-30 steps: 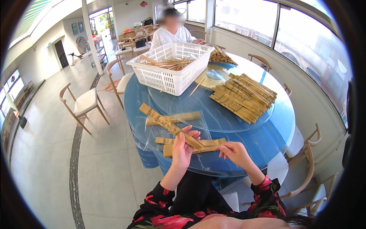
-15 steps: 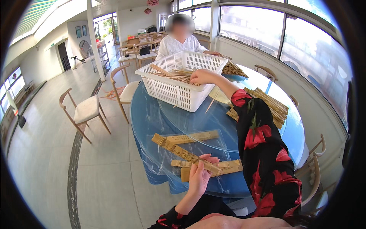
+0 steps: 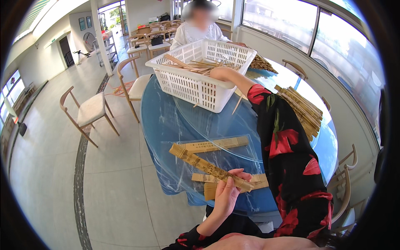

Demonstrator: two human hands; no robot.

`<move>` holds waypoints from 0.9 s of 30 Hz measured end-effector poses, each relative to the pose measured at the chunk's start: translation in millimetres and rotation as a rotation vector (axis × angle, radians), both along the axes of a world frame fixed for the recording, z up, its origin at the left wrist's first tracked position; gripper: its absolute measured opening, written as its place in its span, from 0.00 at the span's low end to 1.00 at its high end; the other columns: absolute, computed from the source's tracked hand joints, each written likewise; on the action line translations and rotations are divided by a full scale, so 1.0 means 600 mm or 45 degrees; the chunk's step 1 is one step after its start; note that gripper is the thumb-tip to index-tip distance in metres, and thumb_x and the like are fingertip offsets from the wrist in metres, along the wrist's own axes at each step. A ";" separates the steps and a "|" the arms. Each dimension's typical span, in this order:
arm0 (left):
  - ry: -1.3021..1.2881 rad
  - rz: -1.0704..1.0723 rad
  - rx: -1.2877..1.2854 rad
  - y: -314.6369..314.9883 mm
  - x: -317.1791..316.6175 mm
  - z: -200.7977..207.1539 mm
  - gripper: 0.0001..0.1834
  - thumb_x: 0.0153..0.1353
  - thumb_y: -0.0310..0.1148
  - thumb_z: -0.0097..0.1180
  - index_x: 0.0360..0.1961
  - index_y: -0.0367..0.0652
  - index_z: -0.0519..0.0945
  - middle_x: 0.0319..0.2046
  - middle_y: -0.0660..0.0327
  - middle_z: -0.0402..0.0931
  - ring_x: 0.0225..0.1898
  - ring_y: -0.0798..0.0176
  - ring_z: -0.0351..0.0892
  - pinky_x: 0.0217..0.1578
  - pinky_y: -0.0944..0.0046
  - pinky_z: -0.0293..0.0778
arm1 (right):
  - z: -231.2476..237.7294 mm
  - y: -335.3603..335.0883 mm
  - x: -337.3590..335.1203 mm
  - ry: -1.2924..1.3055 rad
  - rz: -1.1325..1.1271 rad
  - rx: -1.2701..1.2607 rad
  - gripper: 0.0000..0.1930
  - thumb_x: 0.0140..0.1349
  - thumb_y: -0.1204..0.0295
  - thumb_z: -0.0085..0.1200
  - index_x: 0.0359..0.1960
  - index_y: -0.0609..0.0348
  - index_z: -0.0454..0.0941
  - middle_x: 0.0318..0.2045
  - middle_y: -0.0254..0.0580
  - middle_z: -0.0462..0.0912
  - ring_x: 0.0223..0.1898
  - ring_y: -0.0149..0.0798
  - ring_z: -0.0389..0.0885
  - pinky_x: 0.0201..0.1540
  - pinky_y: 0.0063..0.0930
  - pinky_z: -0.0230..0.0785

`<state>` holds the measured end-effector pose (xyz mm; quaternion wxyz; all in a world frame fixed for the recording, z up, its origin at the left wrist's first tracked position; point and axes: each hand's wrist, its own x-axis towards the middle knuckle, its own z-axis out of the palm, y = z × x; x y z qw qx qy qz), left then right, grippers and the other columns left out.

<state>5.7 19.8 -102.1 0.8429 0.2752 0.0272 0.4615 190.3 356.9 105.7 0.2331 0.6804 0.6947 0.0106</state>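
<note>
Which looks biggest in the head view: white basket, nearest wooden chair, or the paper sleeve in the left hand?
1. White basket
2. Wooden chair
3. Paper sleeve, which lies closer to the camera, so it looks enlarged.

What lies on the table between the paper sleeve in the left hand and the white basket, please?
In the head view, between the paper sleeve in the left hand and the white basket lies another flat paper sleeve, then bare glass tabletop.

My one head-worn fisheye looks down and forward over the round blue table (image 3: 166, 125), close above my left hand (image 3: 227, 193), its rim bending windows and floor; no second view.
</note>
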 end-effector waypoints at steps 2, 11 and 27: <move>0.010 0.009 0.006 0.002 -0.001 0.001 0.21 0.81 0.41 0.37 0.63 0.37 0.69 0.54 0.48 0.78 0.58 0.51 0.77 0.62 0.48 0.73 | 0.014 -0.005 -0.005 -0.025 -0.039 0.046 0.17 0.61 0.57 0.60 0.43 0.55 0.89 0.36 0.43 0.89 0.39 0.47 0.87 0.44 0.44 0.76; 0.019 0.032 0.071 0.008 0.000 -0.002 0.21 0.81 0.41 0.37 0.63 0.37 0.68 0.54 0.49 0.78 0.57 0.52 0.78 0.61 0.50 0.73 | 0.114 -0.086 0.080 0.539 -0.145 0.366 0.16 0.64 0.63 0.57 0.50 0.55 0.86 0.30 0.43 0.88 0.36 0.37 0.88 0.35 0.29 0.76; 0.011 0.174 0.071 0.031 0.004 -0.010 0.21 0.81 0.43 0.37 0.62 0.39 0.68 0.57 0.51 0.77 0.60 0.53 0.78 0.62 0.48 0.76 | 0.032 -0.635 0.131 1.404 0.325 1.168 0.06 0.71 0.76 0.51 0.43 0.59 0.82 0.35 0.37 0.84 0.38 0.35 0.83 0.44 0.28 0.73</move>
